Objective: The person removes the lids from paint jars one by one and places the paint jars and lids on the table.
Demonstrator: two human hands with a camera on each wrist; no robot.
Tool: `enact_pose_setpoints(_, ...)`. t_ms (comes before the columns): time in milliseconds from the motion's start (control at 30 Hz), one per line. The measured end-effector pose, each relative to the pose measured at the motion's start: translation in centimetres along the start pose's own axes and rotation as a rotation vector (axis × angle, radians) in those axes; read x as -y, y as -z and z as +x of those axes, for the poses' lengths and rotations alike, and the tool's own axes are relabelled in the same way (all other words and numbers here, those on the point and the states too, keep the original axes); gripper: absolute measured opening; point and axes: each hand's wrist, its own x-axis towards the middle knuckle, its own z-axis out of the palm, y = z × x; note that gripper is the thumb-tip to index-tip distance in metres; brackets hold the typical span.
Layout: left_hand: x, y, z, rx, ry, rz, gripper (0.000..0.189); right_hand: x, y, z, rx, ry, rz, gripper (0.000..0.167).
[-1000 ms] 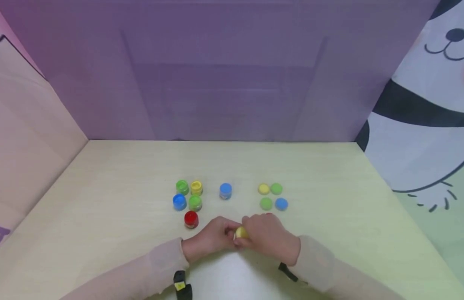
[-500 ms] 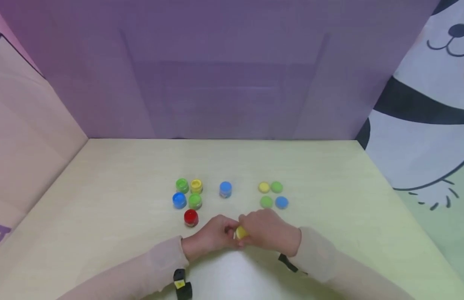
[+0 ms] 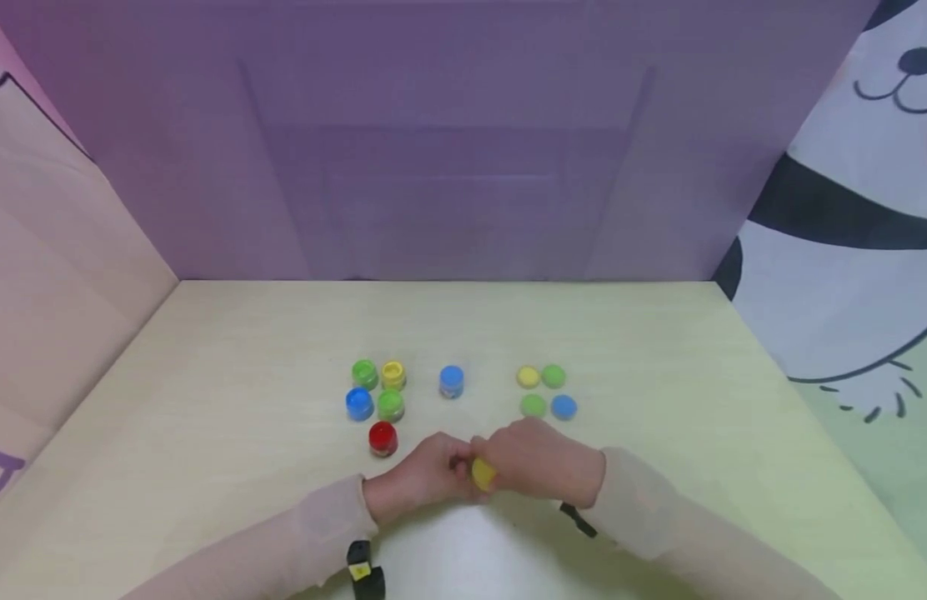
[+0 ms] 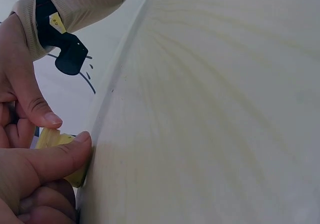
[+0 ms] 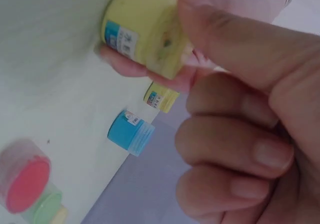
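A small yellow paint jar (image 5: 135,24) with a blue-and-white label is held between both hands just above the table. My left hand (image 3: 432,468) grips the jar's body from the left. On its lid side, my right hand (image 3: 542,462) pinches with thumb and bent forefinger, the other fingers curled in. In the left wrist view, the jar (image 4: 77,176) shows between the left thumb and the right thumb tip. The head view shows only a yellow patch of it between the hands.
Left of centre stand a red jar (image 3: 383,439), a blue jar (image 3: 359,405), two green jars and a yellow jar (image 3: 393,375). Another blue jar (image 3: 452,382) stands mid-table. To the right lie several round lids, among them a yellow lid (image 3: 528,377) and a blue lid (image 3: 564,407).
The right hand has turned slightly at the yellow jar, and more of the yellow shows between the hands. The left hand stays almost still, as do the other jars and lids.
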Motion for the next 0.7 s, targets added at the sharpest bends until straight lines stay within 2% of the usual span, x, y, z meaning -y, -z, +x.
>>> enact_pose_setpoints(133,-0.1,0.0,0.0,-0.005,-0.005,0.001,0.031,-0.1,0.2,-0.2,-0.002,0.025,-0.015,0.013)
enact_pose_setpoints(267,-0.1,0.0,0.1,-0.010,-0.004,0.001,0.031,-0.3,0.0,-0.4,-0.012,0.003,0.048,0.014)
enact_pose_setpoints(333,0.0,0.0,0.1,-0.015,-0.009,0.013,0.028,-0.6,-0.3,-0.6,-0.047,-0.008,0.089,0.017)
enact_pose_setpoints(433,0.1,0.0,0.1,-0.021,-0.020,0.019,0.025,-0.7,-1.0,-0.8,-0.142,-0.027,0.118,0.032)
enact_pose_setpoints(567,0.2,-0.1,0.2,-0.040,-0.031,0.033,0.030,-0.2,-2.0,-0.8,-0.250,-0.117,0.105,0.048)
enact_pose_setpoints(700,0.2,-0.3,0.2,-0.059,-0.046,0.082,0.033,0.3,-2.6,-0.8,-0.283,-0.196,0.071,0.050)
